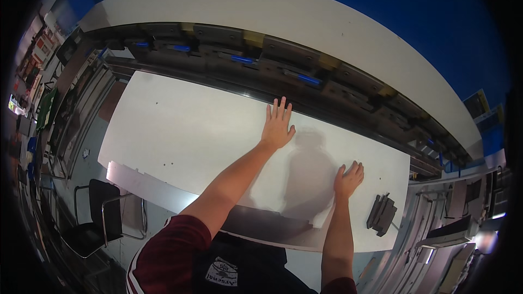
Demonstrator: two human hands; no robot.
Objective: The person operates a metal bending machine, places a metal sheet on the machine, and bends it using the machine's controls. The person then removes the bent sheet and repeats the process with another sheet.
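Note:
A large white sheet panel (180, 114) lies flat in front of a long bending machine, its far edge against the dark lower tool rail. My left hand (279, 126) rests palm down on the panel, fingers spread, with the fingertips at that far edge. Farther right and nearer me, my right hand (348, 178) is on the panel too, fingers stretched and thumb apart. Neither hand holds anything. A small stack of dark metal blocks (381, 215) sits on the panel at its right end. Along the panel's near side runs a notched strip (150, 185), partly hidden by my left arm.
Above the far edge hangs the machine's upper tool row with blue handles (242, 59), under a white beam (261, 2). A black chair (101, 215) stands at the lower left. Racks with long metal pieces (449, 228) are at the right.

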